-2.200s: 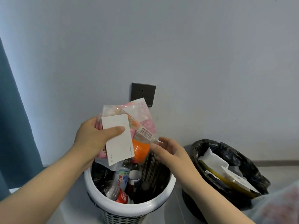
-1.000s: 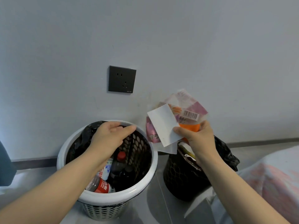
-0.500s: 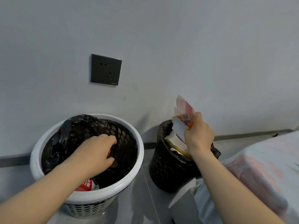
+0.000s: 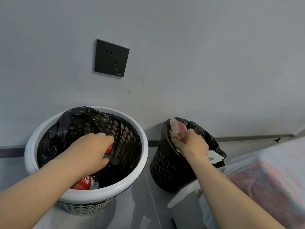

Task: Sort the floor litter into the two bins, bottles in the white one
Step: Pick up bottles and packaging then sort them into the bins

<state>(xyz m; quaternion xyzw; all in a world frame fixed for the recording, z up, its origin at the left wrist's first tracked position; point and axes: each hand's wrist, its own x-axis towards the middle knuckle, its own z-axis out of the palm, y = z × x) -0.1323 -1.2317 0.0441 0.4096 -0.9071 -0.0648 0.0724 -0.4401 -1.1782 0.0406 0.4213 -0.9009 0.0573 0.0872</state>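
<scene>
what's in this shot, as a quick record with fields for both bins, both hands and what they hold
white bin: black liner; holds bottles, including a red-label bottle
black bin: lined, to the right of the white bin; white card sticks out
left hand: inside the white bin, fingers curled round a red-capped bottle
right hand: grips wrappers at the black bin's mouth, partly inside
wall: dark socket above the bins
task state: wrappers not yet released

Pale grey wall [image 4: 198, 47] above my left fingers [image 4: 105, 137] carries a dark socket plate [image 4: 111, 58]; a dark skirting strip [image 4: 247, 139] runs beyond my right fingers [image 4: 190, 132], grey floor [image 4: 145, 205] beneath
</scene>
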